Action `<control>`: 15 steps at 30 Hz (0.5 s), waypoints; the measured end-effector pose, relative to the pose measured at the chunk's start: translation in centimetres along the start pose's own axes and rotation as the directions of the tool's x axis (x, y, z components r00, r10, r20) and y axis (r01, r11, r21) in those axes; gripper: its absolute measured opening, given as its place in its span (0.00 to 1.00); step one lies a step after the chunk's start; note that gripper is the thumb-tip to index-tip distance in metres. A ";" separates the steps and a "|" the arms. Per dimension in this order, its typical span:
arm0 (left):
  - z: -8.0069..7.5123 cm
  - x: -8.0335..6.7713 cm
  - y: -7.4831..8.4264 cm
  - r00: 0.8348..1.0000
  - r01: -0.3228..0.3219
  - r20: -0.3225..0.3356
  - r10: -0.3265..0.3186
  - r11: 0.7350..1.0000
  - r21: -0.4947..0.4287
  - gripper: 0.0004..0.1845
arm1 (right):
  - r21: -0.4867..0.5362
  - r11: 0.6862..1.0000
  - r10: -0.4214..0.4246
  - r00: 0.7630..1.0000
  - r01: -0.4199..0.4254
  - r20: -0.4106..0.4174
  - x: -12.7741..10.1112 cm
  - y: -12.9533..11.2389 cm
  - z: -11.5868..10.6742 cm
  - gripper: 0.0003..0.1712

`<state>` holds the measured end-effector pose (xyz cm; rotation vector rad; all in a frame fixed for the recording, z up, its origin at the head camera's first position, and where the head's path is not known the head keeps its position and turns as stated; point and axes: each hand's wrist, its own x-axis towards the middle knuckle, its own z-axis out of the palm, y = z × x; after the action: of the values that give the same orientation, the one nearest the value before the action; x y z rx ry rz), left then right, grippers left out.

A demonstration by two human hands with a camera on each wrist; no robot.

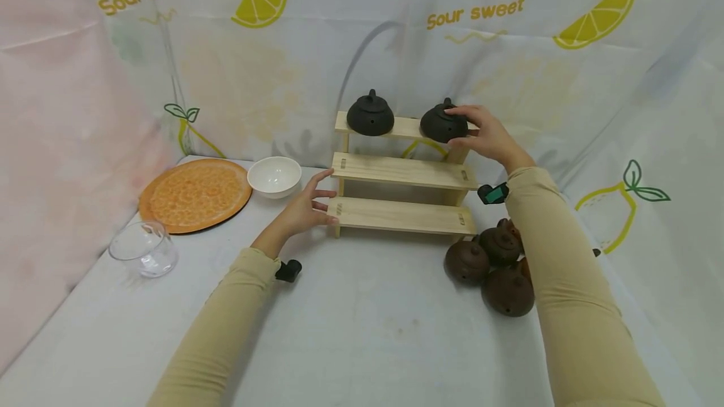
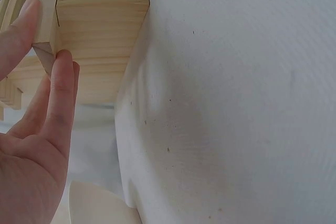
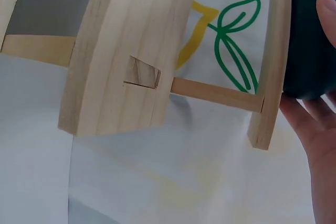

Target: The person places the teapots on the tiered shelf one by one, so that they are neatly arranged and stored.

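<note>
Where the three-step wooden rack point(image 1: 403, 171) stands at the back of the white surface point(image 1: 362, 319), we find two dark teapots on its top step: the left teapot point(image 1: 370, 114) stands free, and the right teapot point(image 1: 444, 123) sits near the right end under the right hand point(image 1: 486, 134). We record that teapot as squat, rounded, matt black, lid knob up; the right hand's fingers point(image 3: 325, 17) curl over its far side, with the thumb at its lower right, so the hand is gripping it. In the right wrist view its dark body point(image 3: 307, 40) rests against the top board's edge. The left hand point(image 1: 305, 209) lies at the rack's left end, its fingers point(image 2: 60, 93) straight and slightly spread, the tips touching the end of the lowest board; it holds nothing. To the right of the rack, just in front of its lowest step, three brown teapots point(image 1: 492, 265) cluster together, touching or nearly so, partly behind the right sleeve point(image 1: 565, 281). To the left we note a white bowl point(image 1: 274, 176) near the rack, an orange plate point(image 1: 195, 195) just beyond it, and a clear glass bowl point(image 1: 144, 249) near the surface's left edge. The middle and lowest steps are bare, and between the two teapots the top step shows an open gap. The printed backdrop point(image 1: 509, 49) stands close behind the rack.
</note>
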<state>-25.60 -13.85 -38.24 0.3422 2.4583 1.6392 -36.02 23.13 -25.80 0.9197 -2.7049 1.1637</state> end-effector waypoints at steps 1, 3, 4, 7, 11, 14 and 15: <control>0.0 0.0 0.0 1.000 0.003 -0.002 -0.003 1.000 -0.002 0.56 | 0.009 1.000 0.005 1.000 -0.005 0.005 0.0 0.0 -0.1 0.34; 0.0 0.1 0.1 1.000 0.003 0.000 -0.003 1.000 -0.003 0.56 | 0.025 1.000 0.017 1.000 -0.017 0.008 0.0 0.0 -0.2 0.34; 0.0 0.1 0.1 1.000 0.002 0.001 -0.002 1.000 -0.002 0.55 | 0.037 0.999 0.023 1.000 -0.023 0.009 0.0 0.0 -0.2 0.34; 0.0 0.1 0.1 1.000 0.003 -0.001 -0.003 1.000 0.000 0.55 | 0.055 0.998 0.032 0.999 -0.032 0.007 0.1 -0.1 -0.2 0.34; -0.1 0.1 0.0 1.000 -0.001 0.002 0.001 1.000 0.006 0.56 | 0.063 0.997 0.043 0.999 -0.042 -0.016 -0.1 -0.2 0.1 0.35; -0.1 0.0 0.0 1.000 0.009 -0.001 -0.009 1.000 0.008 0.56 | 0.056 0.998 0.046 0.998 -0.044 -0.047 -0.5 -0.3 0.4 0.36; -0.1 0.0 0.0 1.000 0.010 -0.001 -0.010 1.000 0.007 0.56 | 0.053 0.998 0.044 0.997 -0.041 -0.056 -0.6 -0.3 0.5 0.36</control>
<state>-25.61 -13.91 -38.23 0.3296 2.4629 1.6269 -35.27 22.95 -26.11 0.8259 -2.6741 1.2541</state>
